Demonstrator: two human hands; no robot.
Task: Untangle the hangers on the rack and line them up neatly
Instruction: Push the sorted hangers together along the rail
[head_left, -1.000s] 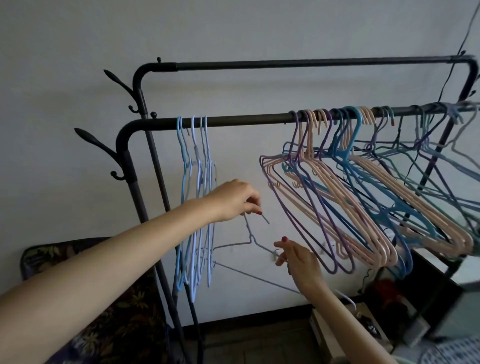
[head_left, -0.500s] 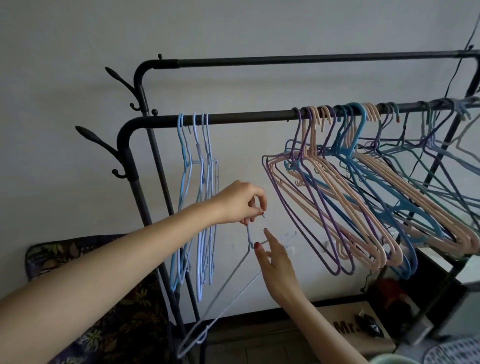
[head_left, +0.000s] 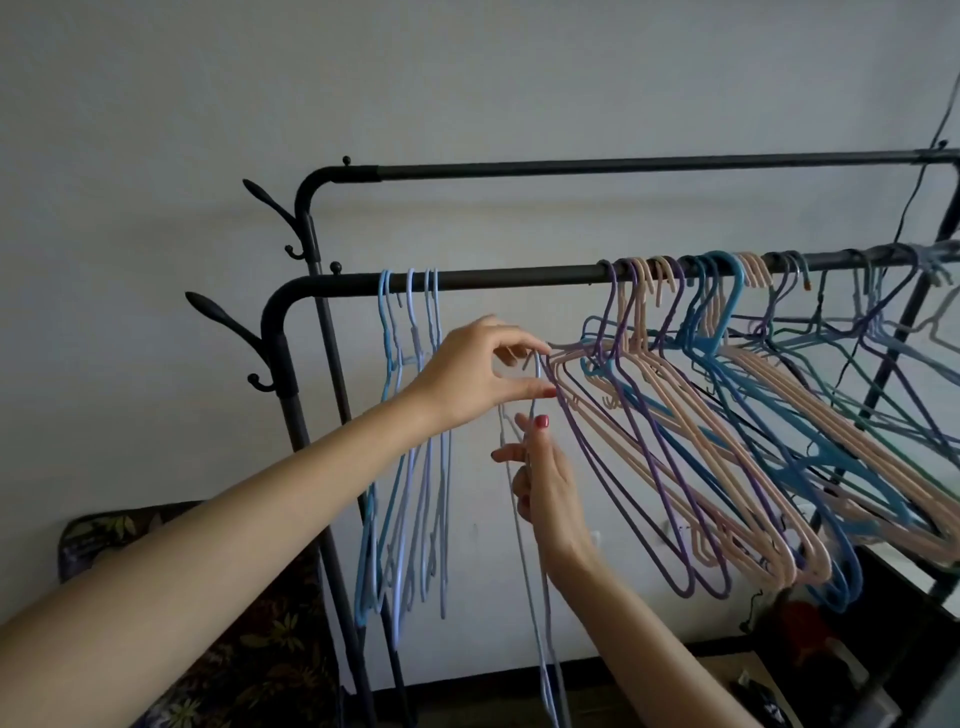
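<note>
Left hand (head_left: 470, 379) pinches the hook of a loose hanger (head_left: 524, 519) just below the rail (head_left: 509, 277). Right hand (head_left: 545, 480) appears to grip its neck; the hanger hangs between sorted hangers (head_left: 410, 457) and the tangle (head_left: 727, 431).

Black rack (head_left: 519, 278); blue hangers (head_left: 410, 447) left; tangled hangers (head_left: 727, 415) right
</note>
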